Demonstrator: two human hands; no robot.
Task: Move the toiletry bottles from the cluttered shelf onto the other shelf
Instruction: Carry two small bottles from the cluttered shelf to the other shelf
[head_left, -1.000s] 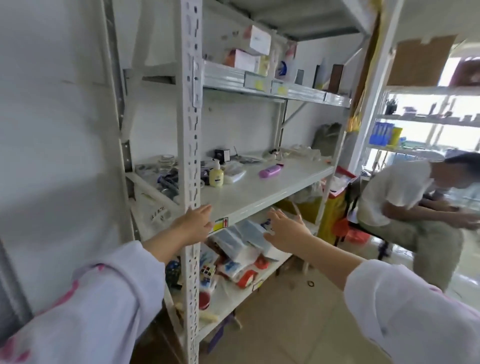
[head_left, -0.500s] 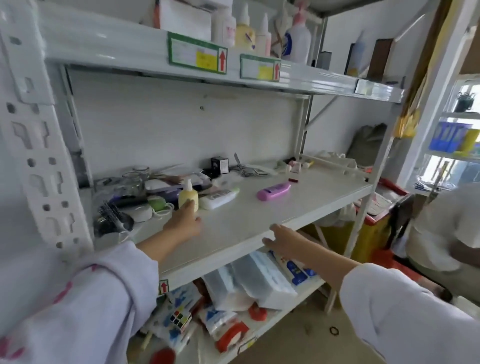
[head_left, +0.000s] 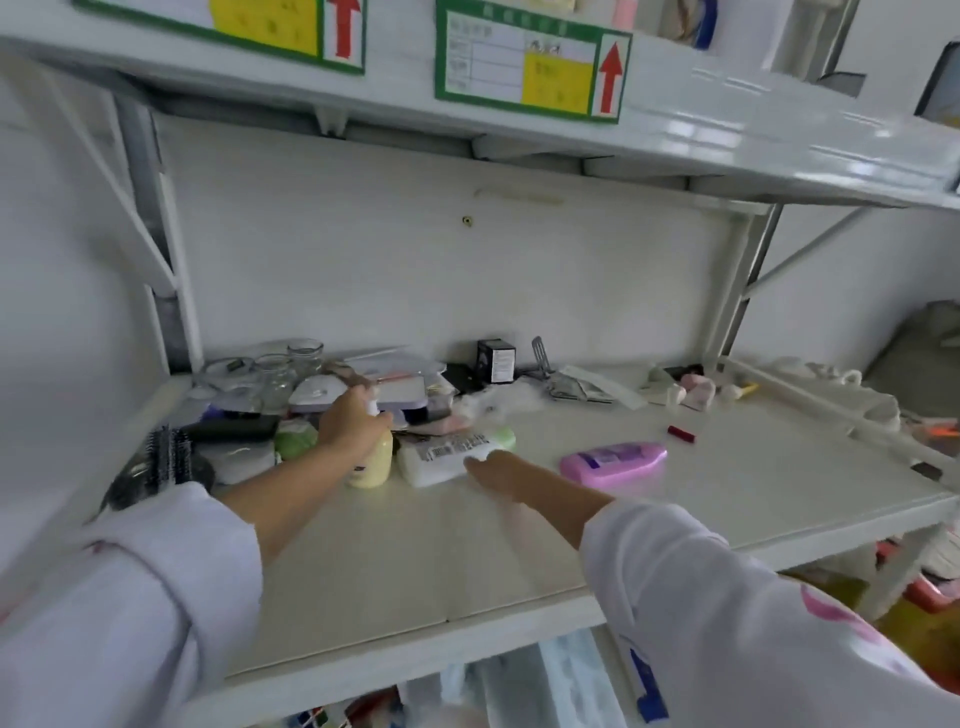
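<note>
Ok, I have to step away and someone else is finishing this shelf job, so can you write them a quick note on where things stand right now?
Left hand: closed around the top of the upright pale yellow pump bottle, which stands on the middle shelf.
Right hand: open, fingertips at the white tube with a barcode label lying on its side; no grip yet.
The pink-purple flat bottle lies on its side, to the right, untouched.
Done: none of these three has left the cluttered middle shelf.
Left: lift the yellow bottle, take the white tube and the pink one, and move them to the other shelf.
</note>
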